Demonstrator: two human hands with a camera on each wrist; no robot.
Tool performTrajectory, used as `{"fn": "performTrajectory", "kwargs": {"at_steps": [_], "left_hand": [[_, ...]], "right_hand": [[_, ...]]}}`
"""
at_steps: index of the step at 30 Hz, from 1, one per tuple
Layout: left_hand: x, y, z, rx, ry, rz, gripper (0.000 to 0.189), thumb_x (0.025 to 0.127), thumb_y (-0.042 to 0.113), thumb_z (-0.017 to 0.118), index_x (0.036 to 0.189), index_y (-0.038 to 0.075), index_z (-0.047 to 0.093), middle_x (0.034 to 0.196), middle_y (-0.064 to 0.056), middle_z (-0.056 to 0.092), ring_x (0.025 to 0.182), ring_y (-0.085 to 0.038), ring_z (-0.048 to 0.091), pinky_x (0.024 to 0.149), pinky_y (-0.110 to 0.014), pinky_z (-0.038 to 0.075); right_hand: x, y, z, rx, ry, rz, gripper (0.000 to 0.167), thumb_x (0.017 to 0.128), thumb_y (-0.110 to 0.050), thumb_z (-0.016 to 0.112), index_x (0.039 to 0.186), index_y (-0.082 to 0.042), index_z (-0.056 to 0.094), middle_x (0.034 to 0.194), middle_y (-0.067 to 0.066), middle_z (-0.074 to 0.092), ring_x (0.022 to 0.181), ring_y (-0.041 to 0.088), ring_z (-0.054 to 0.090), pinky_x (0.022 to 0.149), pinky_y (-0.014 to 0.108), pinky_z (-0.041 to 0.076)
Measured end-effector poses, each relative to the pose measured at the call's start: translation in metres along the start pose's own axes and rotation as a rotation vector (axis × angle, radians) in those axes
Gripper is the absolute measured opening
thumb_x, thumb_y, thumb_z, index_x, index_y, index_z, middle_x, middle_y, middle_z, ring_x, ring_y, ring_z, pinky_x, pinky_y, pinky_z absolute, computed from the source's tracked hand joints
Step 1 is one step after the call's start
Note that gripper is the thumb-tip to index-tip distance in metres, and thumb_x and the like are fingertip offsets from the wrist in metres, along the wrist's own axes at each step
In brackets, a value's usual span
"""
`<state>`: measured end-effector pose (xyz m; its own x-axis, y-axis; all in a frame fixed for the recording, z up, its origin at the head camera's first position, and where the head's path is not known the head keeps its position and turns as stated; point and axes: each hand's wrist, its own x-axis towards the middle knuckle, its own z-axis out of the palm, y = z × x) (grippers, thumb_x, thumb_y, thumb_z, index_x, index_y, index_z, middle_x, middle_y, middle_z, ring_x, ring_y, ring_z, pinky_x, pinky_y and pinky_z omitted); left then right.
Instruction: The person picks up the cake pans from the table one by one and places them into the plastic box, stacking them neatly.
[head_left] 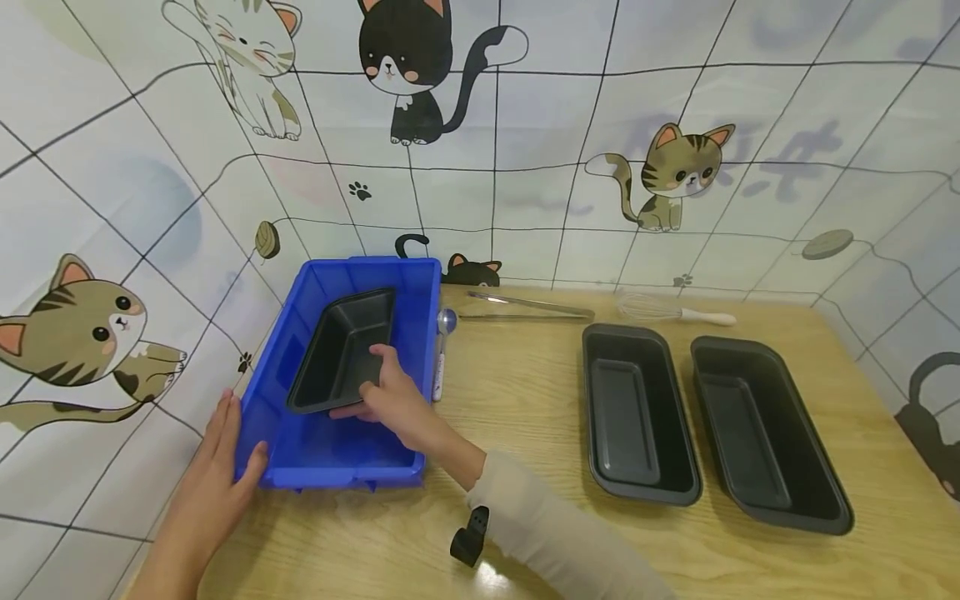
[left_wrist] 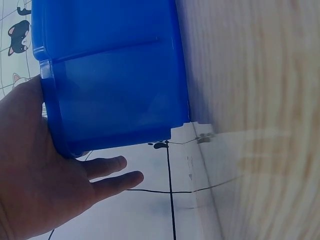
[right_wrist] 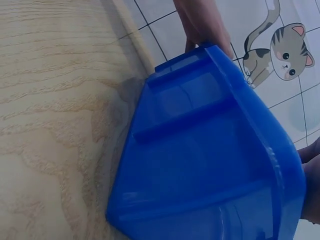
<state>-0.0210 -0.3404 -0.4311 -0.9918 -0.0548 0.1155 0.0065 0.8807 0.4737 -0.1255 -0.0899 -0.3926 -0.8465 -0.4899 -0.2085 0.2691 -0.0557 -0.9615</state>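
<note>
Probably light, stiff and slippery-smooth, the dark loaf pan sits inside the blue bin, its rim, the sensible hold, pinched between fingers of the right hand, while the left hand, fingers outstretched, touches the bin's corner.

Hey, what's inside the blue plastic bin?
The blue plastic bin holds a dark loaf pan, with the right hand holding it near its close right corner. The pan covers part of the bin's floor, so whatever may lie beneath can't be seen.
</note>
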Motion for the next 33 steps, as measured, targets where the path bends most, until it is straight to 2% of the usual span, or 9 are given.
{"fn": "performTrajectory", "kwargs": {"at_steps": [2, 5, 8, 10, 12, 13, 20, 26, 33], "left_hand": [[0.0, -0.002, 0.001, -0.011, 0.005, 0.008, 0.08, 0.116, 0.029, 0.049, 0.174, -0.003, 0.005, 0.183, -0.028, 0.001, 0.163, -0.061, 0.015, 0.128, -0.077, 0.017], [0.001, -0.004, 0.001, -0.026, 0.02, 0.027, 0.08, 0.115, 0.027, 0.05, 0.174, -0.003, 0.005, 0.182, -0.028, 0.002, 0.164, -0.059, 0.013, 0.13, -0.074, 0.013], [0.003, -0.005, 0.0, -0.034, 0.034, 0.046, 0.079, 0.115, 0.026, 0.049, 0.174, -0.002, 0.005, 0.182, -0.028, 0.004, 0.165, -0.057, 0.012, 0.133, -0.069, 0.01], [0.003, -0.006, 0.0, -0.037, 0.03, 0.048, 0.079, 0.115, 0.026, 0.049, 0.174, -0.002, 0.005, 0.183, -0.027, 0.003, 0.166, -0.056, 0.011, 0.134, -0.068, 0.009], [0.003, -0.006, 0.001, -0.035, 0.032, 0.052, 0.079, 0.115, 0.026, 0.049, 0.174, -0.002, 0.005, 0.183, -0.027, 0.003, 0.166, -0.055, 0.012, 0.135, -0.066, 0.008], [0.002, -0.006, 0.001, -0.034, 0.032, 0.052, 0.079, 0.115, 0.026, 0.049, 0.174, -0.002, 0.005, 0.183, -0.027, 0.003, 0.166, -0.055, 0.012, 0.135, -0.065, 0.009], [0.001, -0.005, 0.004, -0.022, 0.03, 0.045, 0.079, 0.115, 0.026, 0.049, 0.174, -0.002, 0.005, 0.183, -0.026, 0.002, 0.165, -0.056, 0.014, 0.133, -0.069, 0.012], [0.003, -0.004, 0.003, -0.02, 0.033, 0.048, 0.078, 0.115, 0.026, 0.049, 0.174, -0.004, 0.006, 0.183, -0.026, 0.002, 0.164, -0.058, 0.015, 0.131, -0.071, 0.014], [0.003, -0.002, 0.003, -0.022, 0.015, 0.04, 0.079, 0.115, 0.026, 0.049, 0.174, -0.004, 0.004, 0.182, -0.028, 0.002, 0.164, -0.06, 0.014, 0.13, -0.073, 0.012]], "right_hand": [[0.002, 0.002, 0.003, -0.066, 0.018, 0.005, 0.067, 0.109, 0.001, 0.044, 0.171, -0.011, 0.021, 0.112, 0.028, 0.081, 0.107, 0.037, 0.082, 0.106, 0.039, 0.059], [0.005, 0.003, 0.005, -0.259, 0.051, -0.016, 0.072, 0.107, 0.001, 0.048, 0.173, -0.009, 0.021, 0.073, 0.009, 0.072, 0.063, 0.019, 0.069, 0.068, 0.023, 0.052], [0.01, 0.002, 0.006, -0.52, 0.07, -0.034, 0.076, 0.106, 0.0, 0.052, 0.174, -0.003, 0.02, 0.111, 0.016, 0.078, 0.064, 0.014, 0.057, 0.063, 0.025, 0.046], [0.01, 0.001, 0.008, -0.629, 0.053, -0.015, 0.077, 0.107, 0.0, 0.054, 0.174, -0.001, 0.018, 0.157, 0.025, 0.058, 0.101, 0.02, 0.074, 0.081, 0.03, 0.057], [0.01, 0.001, 0.012, -0.708, 0.031, 0.008, 0.076, 0.109, -0.001, 0.055, 0.174, 0.001, 0.017, 0.179, 0.031, 0.014, 0.148, 0.03, 0.056, 0.112, 0.034, 0.052], [0.009, 0.001, 0.013, -0.727, 0.023, 0.021, 0.075, 0.109, -0.002, 0.057, 0.174, 0.001, 0.018, 0.179, 0.032, 0.014, 0.156, 0.033, 0.047, 0.118, 0.035, 0.049], [0.013, 0.001, 0.015, -0.933, 0.035, 0.046, 0.055, 0.109, -0.012, 0.068, 0.158, 0.0, 0.045, 0.158, 0.029, 0.049, 0.088, 0.013, 0.076, 0.083, 0.024, 0.059], [0.015, -0.002, 0.02, -1.095, 0.027, 0.156, 0.065, 0.109, -0.014, 0.069, 0.166, -0.004, 0.038, 0.171, 0.03, 0.038, 0.113, 0.027, 0.077, 0.08, 0.029, 0.061], [-0.024, -0.025, -0.001, -1.436, 0.097, -0.373, 0.035, 0.112, -0.026, 0.066, 0.139, -0.003, 0.063, 0.139, 0.022, 0.072, 0.096, 0.026, 0.081, 0.067, 0.029, 0.064]]}}
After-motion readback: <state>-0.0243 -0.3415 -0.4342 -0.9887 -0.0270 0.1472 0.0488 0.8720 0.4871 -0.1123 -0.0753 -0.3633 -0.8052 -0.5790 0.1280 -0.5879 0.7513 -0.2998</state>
